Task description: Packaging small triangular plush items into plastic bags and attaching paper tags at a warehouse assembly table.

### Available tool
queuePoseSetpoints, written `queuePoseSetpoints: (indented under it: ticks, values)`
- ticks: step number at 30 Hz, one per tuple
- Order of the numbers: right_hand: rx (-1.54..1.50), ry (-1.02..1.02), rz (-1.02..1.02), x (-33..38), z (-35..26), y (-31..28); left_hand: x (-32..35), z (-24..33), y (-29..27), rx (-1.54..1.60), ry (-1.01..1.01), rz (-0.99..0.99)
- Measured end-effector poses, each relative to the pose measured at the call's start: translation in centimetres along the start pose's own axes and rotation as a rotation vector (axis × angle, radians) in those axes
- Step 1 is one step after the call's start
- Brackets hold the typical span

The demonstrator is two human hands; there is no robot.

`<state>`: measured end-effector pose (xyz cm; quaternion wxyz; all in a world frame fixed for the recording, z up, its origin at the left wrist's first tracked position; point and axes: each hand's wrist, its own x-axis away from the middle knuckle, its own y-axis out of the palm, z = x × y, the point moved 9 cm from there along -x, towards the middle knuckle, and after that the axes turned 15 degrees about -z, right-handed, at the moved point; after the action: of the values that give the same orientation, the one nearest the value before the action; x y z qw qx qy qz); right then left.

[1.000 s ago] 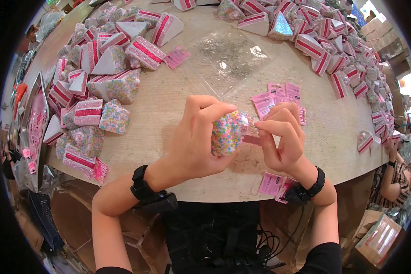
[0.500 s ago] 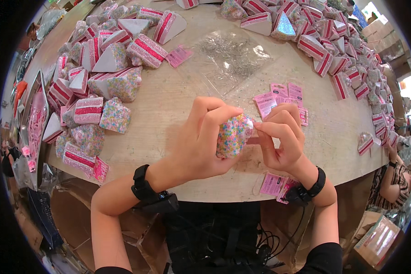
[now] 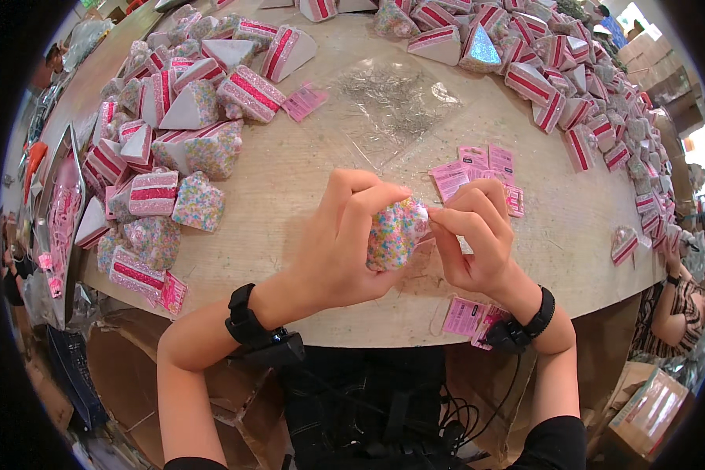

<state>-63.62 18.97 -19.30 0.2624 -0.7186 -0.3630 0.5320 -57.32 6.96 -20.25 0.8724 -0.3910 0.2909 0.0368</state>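
Note:
My left hand [image 3: 329, 239] is wrapped round a toy cake slice [image 3: 394, 236], whose face of multicoloured sprinkles shows between thumb and fingers. At the slice's right edge my right hand [image 3: 478, 239] is closed in a pinch. Whatever lies between those fingertips is too small to make out. Just beyond the right hand lie several pink tag cards [image 3: 451, 180]. More pink cards [image 3: 464, 316] rest at the table's front edge, beside the right wrist. Farther off, many thin metal pins [image 3: 395, 98] are scattered on a clear plastic sheet [image 3: 360, 141].
Heaped cake slices [image 3: 200, 106] cover the table's left side, and another heap [image 3: 556, 70] curves along the far right. A metal tray [image 3: 64, 211] with pink strips stands at the left edge. On the right, another person's hand [image 3: 671, 249] touches the heap.
Both hands and the cake slice have shifted very slightly left. The grip of the left hand and the pinch of the right look the same.

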Motion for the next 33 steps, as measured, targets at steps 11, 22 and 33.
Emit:
queuePoseSetpoints:
  ticks: [11,22,33]
  values:
    - [-0.072,0.029,0.0,0.1,0.5,-0.2,0.1,0.0,0.3,0.025,-0.048,-0.011]
    - [-0.098,0.118,-0.488,0.3,3.8,3.0,8.5,8.9,-11.0,-0.349,-0.297,0.138]
    - [0.078,0.139,-0.654,1.4,3.2,3.9,46.9,9.8,-21.8,-1.177,-1.867,0.258]
